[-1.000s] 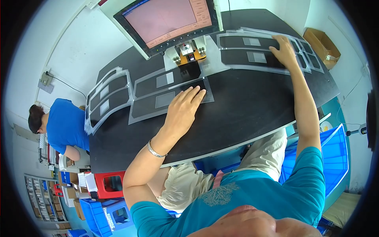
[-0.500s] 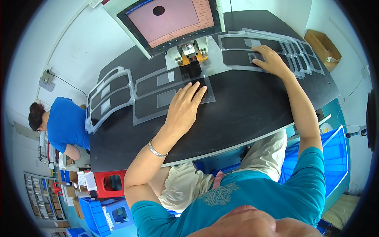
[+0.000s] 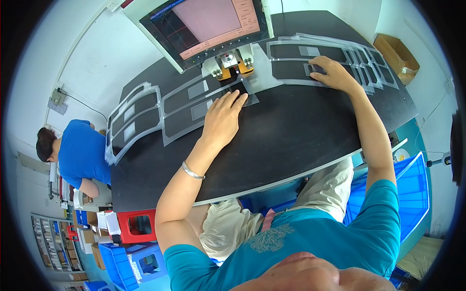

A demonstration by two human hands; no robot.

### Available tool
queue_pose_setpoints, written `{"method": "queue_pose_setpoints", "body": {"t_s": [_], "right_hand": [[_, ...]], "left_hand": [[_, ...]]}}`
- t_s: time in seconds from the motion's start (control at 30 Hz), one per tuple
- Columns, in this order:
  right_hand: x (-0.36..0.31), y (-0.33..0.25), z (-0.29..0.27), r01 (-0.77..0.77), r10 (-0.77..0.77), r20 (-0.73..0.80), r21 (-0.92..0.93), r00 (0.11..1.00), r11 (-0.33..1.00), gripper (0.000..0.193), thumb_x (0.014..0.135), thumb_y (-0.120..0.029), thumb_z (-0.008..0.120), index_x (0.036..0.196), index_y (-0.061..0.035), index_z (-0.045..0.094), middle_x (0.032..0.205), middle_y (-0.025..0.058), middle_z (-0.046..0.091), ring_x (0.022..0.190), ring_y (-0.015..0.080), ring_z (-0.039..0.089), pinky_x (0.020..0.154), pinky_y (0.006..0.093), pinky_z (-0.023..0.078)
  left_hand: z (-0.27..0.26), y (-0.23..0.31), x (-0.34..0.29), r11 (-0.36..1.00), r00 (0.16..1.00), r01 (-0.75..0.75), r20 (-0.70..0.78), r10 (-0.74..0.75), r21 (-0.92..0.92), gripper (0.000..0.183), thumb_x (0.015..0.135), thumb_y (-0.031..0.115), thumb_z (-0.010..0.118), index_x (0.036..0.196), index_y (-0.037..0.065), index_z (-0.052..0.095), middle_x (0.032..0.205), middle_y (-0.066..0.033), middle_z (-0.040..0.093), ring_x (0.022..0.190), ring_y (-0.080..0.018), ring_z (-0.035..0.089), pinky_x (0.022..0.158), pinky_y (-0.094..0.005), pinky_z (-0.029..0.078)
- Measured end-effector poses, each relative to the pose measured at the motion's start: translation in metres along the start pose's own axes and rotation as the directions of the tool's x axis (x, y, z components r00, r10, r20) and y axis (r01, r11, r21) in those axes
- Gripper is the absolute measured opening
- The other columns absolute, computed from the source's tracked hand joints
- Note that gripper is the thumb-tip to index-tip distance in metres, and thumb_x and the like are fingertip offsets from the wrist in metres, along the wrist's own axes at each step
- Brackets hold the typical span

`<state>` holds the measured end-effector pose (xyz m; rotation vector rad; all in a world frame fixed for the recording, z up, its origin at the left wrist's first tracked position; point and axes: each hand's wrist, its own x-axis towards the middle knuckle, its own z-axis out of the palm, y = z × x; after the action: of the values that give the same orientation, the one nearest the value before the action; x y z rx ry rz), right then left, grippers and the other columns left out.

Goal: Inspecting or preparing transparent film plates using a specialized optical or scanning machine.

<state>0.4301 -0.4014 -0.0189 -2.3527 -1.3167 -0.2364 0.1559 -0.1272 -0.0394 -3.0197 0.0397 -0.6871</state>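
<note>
My left hand [image 3: 222, 118] lies with fingers stretched out over the right end of a thin clear-edged sheet with dark panels [image 3: 180, 120]. That end reaches under the yellow-and-metal head of a machine [image 3: 235, 68]. My right hand [image 3: 335, 75] rests with fingers apart on a fanned stack of similar sheets [image 3: 291, 72] at the right; its thumb and fingertips lie around a small pale rectangle. Neither hand is closed around anything. A monitor [image 3: 206, 29] above the head displays a pinkish picture with a dark area and red lines at its left.
Another pile of sheets [image 3: 133, 119] lies at the left of the black table [image 3: 281, 131]. A cardboard box [image 3: 395, 56] stands behind the right end. A red stool [image 3: 137, 227] and blue bins [image 3: 119, 269] are at lower left. A person in blue [image 3: 82, 150] bends beyond the left edge.
My left hand and the sheet under it have shifted away from me, toward the machine. On the monitor, the black dot has given way to a dark area with red lines. My right hand stays put.
</note>
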Motion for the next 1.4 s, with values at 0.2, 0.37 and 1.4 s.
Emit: {"method": "queue_pose_setpoints", "body": {"t_s": [0.2, 0.37, 1.4], "right_hand": [[0.000, 0.002, 0.000, 0.000, 0.000, 0.009, 0.005, 1.000, 1.000, 0.043, 0.091, -0.028, 0.068, 0.126, -0.0036, 0.063, 0.125, 0.0159, 0.064, 0.116, 0.0340, 0.061, 0.103, 0.0418, 0.046], [0.001, 0.002, -0.002, 0.013, -0.014, 0.018, 0.015, 1.000, 1.000, 0.043, 0.091, -0.029, 0.068, 0.126, -0.0038, 0.063, 0.126, 0.0159, 0.064, 0.117, 0.0342, 0.060, 0.103, 0.0416, 0.046], [0.001, 0.008, 0.001, 0.044, -0.044, -0.003, 0.063, 0.999, 0.997, 0.040, 0.089, -0.026, 0.070, 0.122, -0.0041, 0.065, 0.121, 0.0152, 0.066, 0.113, 0.0335, 0.061, 0.100, 0.0410, 0.047]], "left_hand": [[0.003, -0.002, 0.001, 0.997, 0.997, 0.032, 0.076, -0.027, -0.070, 0.055, 0.093, -0.003, 0.050, 0.146, 0.009, 0.049, 0.148, -0.0138, 0.052, 0.139, -0.0317, 0.047, 0.114, -0.0490, 0.039], [0.006, -0.003, 0.001, 0.997, 0.996, 0.039, 0.084, -0.033, -0.066, 0.055, 0.094, -0.003, 0.048, 0.147, 0.009, 0.047, 0.150, -0.0147, 0.050, 0.140, -0.0324, 0.045, 0.115, -0.0501, 0.038], [0.011, -0.045, 0.021, 0.979, 0.980, 0.198, 0.005, -0.198, -0.053, 0.046, 0.088, -0.010, 0.050, 0.126, 0.011, 0.066, 0.124, -0.0046, 0.063, 0.110, -0.0267, 0.063, 0.092, -0.0386, 0.053]]}}
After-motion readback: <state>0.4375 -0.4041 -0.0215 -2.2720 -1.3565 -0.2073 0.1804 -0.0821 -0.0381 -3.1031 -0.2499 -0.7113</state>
